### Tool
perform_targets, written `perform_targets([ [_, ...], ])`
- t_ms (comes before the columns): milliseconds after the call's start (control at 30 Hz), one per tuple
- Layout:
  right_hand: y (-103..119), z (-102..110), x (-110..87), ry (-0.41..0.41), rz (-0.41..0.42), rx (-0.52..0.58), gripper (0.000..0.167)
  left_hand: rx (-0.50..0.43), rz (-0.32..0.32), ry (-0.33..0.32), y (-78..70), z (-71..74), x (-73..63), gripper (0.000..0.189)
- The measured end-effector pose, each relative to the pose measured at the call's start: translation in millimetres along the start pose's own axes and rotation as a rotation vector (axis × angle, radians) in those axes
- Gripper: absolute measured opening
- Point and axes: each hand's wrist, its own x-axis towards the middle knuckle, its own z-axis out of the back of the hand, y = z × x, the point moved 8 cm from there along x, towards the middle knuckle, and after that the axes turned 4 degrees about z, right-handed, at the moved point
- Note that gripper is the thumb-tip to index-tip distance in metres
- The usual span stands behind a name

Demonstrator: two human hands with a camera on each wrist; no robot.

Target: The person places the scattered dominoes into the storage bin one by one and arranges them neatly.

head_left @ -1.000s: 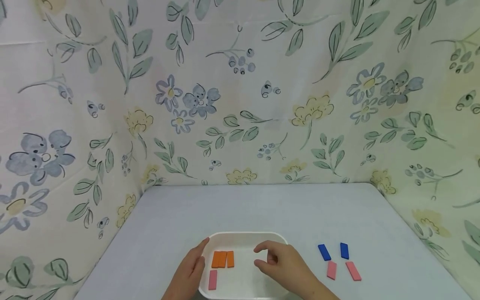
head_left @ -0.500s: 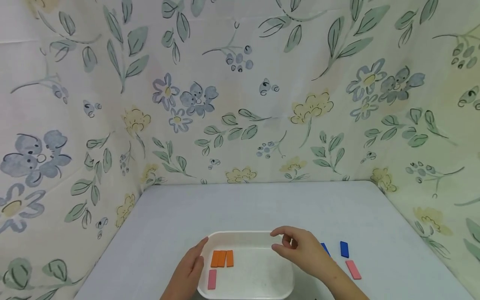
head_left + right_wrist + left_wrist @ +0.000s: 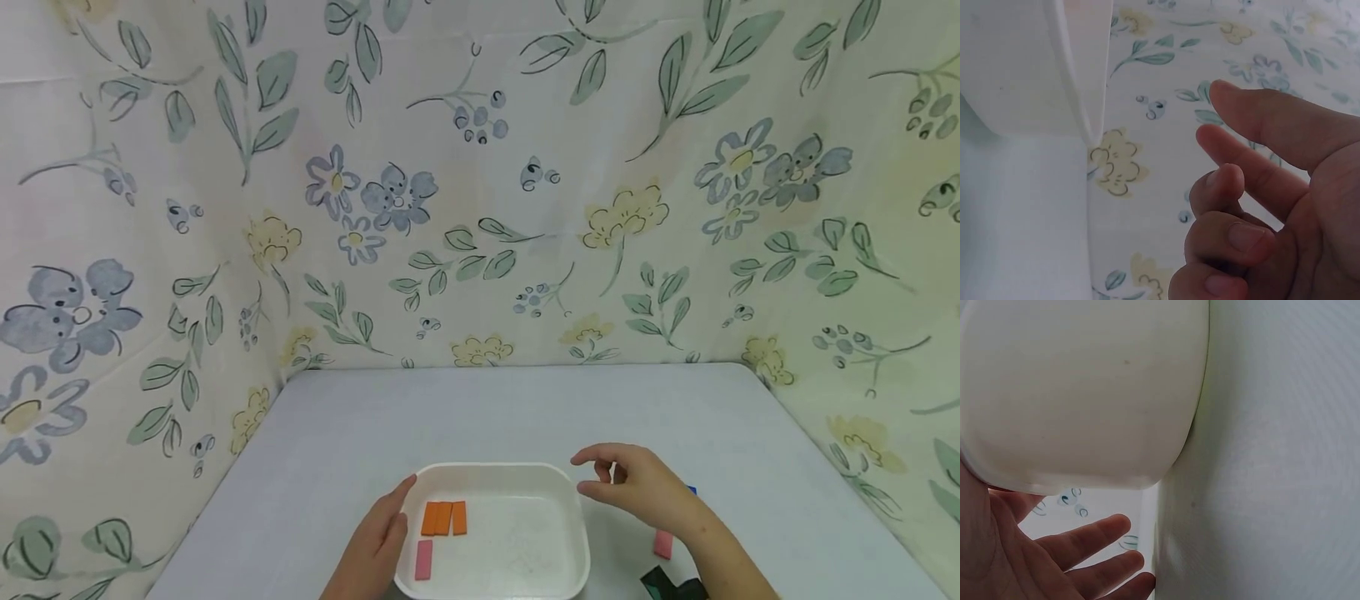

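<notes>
A white tray (image 3: 517, 542) stands near the front of the table. My left hand (image 3: 377, 537) touches its left rim; in the left wrist view the straight fingers (image 3: 1088, 540) spread beside the tray wall (image 3: 1091, 412). Three orange tiles (image 3: 443, 518) lie side by side in the tray, with a pink tile (image 3: 423, 560) below them. My right hand (image 3: 641, 487) hovers just past the tray's right rim. Its index finger and thumb are apart, the other fingers loosely curled, with nothing between them in the right wrist view.
On the table to the right, a pink tile (image 3: 663, 544) and a sliver of a blue tile (image 3: 692, 490) show around my right arm, which hides the rest there. A black device (image 3: 672, 585) sits at my right wrist. Floral cloth (image 3: 480, 208) hangs behind and beside the table.
My right hand has moved right, from over the tray to outside its right rim, now covering tiles seen earlier. The left hand and the tiles in the tray stay put.
</notes>
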Motion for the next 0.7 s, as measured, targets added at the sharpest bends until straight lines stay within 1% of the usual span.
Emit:
perform_targets([
  [100,-8,4,0.3,0.019,-0.023,0.017,0.029,0.001,0.001,-0.003,1.1,-0.5,0.4,0.050],
  [267,-23,15,0.7,0.041,-0.054,0.004,0.031,0.003,0.013,0.001,1.6,-1.4,0.2,0.050],
  [433,-44,25,-0.7,0.057,-0.113,-0.018,0.030,-0.003,0.018,0.007,-0.1,-0.1,0.0,0.050],
  [533,-58,28,-2.5,0.066,-0.151,-0.027,0.033,-0.005,0.017,0.008,-0.5,0.5,0.1,0.050],
  [700,-80,30,-5.7,0.088,-0.179,-0.035,0.040,0.001,0.025,0.009,0.6,-1.0,-0.2,0.050],
])
